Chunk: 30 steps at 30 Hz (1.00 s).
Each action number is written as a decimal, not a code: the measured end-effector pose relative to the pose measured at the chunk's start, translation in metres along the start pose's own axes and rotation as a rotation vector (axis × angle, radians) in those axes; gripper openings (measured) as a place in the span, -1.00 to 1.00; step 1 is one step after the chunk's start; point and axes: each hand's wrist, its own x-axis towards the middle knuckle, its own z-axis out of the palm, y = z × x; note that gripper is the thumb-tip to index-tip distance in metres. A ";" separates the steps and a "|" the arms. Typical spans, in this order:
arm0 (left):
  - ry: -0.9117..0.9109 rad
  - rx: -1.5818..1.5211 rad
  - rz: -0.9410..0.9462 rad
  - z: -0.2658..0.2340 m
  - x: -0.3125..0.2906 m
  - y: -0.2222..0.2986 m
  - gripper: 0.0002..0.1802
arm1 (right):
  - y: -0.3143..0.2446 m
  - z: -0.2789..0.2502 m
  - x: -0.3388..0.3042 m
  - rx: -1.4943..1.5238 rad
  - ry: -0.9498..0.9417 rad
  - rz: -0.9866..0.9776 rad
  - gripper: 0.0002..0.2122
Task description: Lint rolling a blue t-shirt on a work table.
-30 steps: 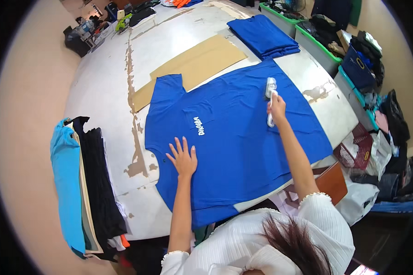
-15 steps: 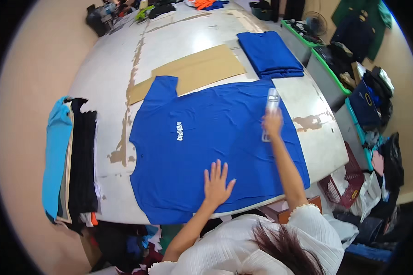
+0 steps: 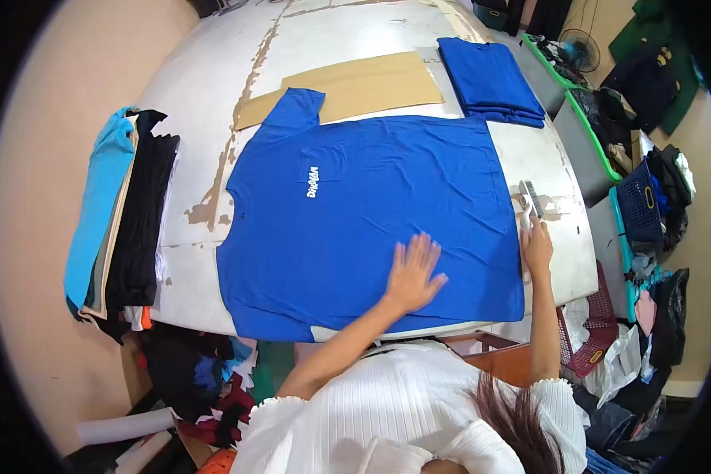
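Note:
A blue T-shirt [image 3: 340, 237] with white printing on the chest lies spread on the white table, its collar toward the left. My left hand [image 3: 414, 275] rests on its lower middle, palm down with the fingers outstretched. Just beyond the shirt's hem, at the right, my right hand [image 3: 538, 246] is closed around the white handle of a brush [image 3: 532, 199]. The grey head of the brush points away from me, over the bare tabletop. Some wrinkles run across the shirt near the hem.
Behind the shirt lies a brown cardboard sheet [image 3: 363, 85]; folded blue shirts [image 3: 494, 85] are stacked beside it. Folded black and light-blue garments [image 3: 103, 205] sit at the left edge. Filled bins [image 3: 600, 142] and a maroon basket [image 3: 597, 332] stand along the right.
My right hand has carried the brush off the shirt to the right, past the hem. My left hand has slid rightward across the fabric. The whole view has shifted.

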 end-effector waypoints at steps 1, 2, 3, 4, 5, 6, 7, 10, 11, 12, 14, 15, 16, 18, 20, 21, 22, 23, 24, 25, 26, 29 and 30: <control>-0.049 -0.025 0.092 0.005 -0.007 0.017 -0.29 | 0.003 0.002 0.000 -0.020 0.019 0.001 -0.68; -0.101 -0.089 0.124 0.006 -0.015 0.025 -0.28 | -0.002 -0.002 0.000 -0.054 0.035 0.006 -0.64; -0.097 -0.035 0.054 0.004 -0.020 0.021 -0.29 | -0.007 -0.007 -0.001 -0.105 0.033 0.016 -0.62; -0.093 0.018 -0.019 0.000 -0.026 0.013 -0.29 | -0.016 -0.015 -0.003 -0.156 0.029 0.025 -0.60; -0.035 0.065 -0.194 -0.005 -0.032 -0.006 -0.30 | -0.025 -0.024 -0.007 -0.099 0.005 0.025 -0.58; -0.050 0.196 -0.341 -0.027 -0.028 -0.024 -0.30 | -0.024 -0.032 -0.013 -0.016 -0.004 0.013 -0.60; 0.033 0.237 -0.493 -0.035 -0.037 -0.055 -0.28 | -0.026 -0.036 -0.021 0.074 -0.014 -0.005 -0.61; 0.019 0.281 -1.123 -0.078 -0.092 -0.148 -0.16 | -0.042 -0.044 -0.045 0.259 -0.206 0.072 -0.61; 0.069 0.217 -1.260 -0.085 -0.126 -0.176 -0.13 | -0.036 -0.035 -0.056 0.214 -0.203 0.033 -0.60; 0.058 0.233 -1.399 -0.096 -0.153 -0.192 -0.07 | -0.028 -0.023 -0.066 0.165 -0.172 0.060 -0.58; 0.133 0.150 -1.529 -0.109 -0.199 -0.207 0.00 | -0.022 -0.015 -0.082 0.148 -0.070 0.147 -0.50; 0.226 0.264 -1.427 -0.107 -0.233 -0.217 -0.10 | -0.029 -0.025 -0.080 0.231 -0.213 0.289 -0.48; 0.275 0.251 -1.405 -0.107 -0.239 -0.205 -0.16 | -0.031 -0.033 -0.079 0.304 -0.353 0.444 -0.45; 0.318 0.241 -1.356 -0.108 -0.226 -0.173 -0.27 | 0.006 -0.020 -0.088 0.295 -0.326 0.364 -0.50; 0.548 0.122 -1.220 -0.101 -0.241 -0.168 -0.39 | 0.010 -0.030 -0.078 0.304 -0.610 0.377 -0.54; 0.507 0.037 -1.329 -0.099 -0.254 -0.177 -0.42 | 0.007 -0.038 -0.072 0.236 -0.710 0.296 -0.57; 0.451 -0.065 -1.425 -0.107 -0.245 -0.173 -0.45 | 0.009 -0.046 -0.067 0.154 -0.802 0.230 -0.60; 0.444 -0.553 -1.384 -0.119 -0.246 -0.179 -0.49 | 0.009 -0.048 -0.060 0.169 -0.885 0.271 -0.62; 0.411 -0.710 -1.408 -0.130 -0.242 -0.184 -0.51 | 0.006 -0.053 -0.055 0.328 -0.813 0.195 -0.65; 0.382 -0.869 -1.426 -0.141 -0.234 -0.188 -0.53 | -0.001 -0.057 -0.047 0.483 -0.735 0.112 -0.67; 0.286 -0.810 -1.302 -0.154 -0.228 -0.193 -0.51 | -0.005 -0.052 -0.039 0.737 -0.610 0.049 -0.73; 0.338 -0.877 -1.099 -0.195 -0.189 -0.190 -0.58 | -0.013 -0.064 0.007 0.892 -0.718 0.122 -0.75; 0.488 -0.936 -0.997 -0.198 -0.182 -0.197 -0.59 | -0.013 -0.063 0.016 0.914 -0.611 0.104 -0.77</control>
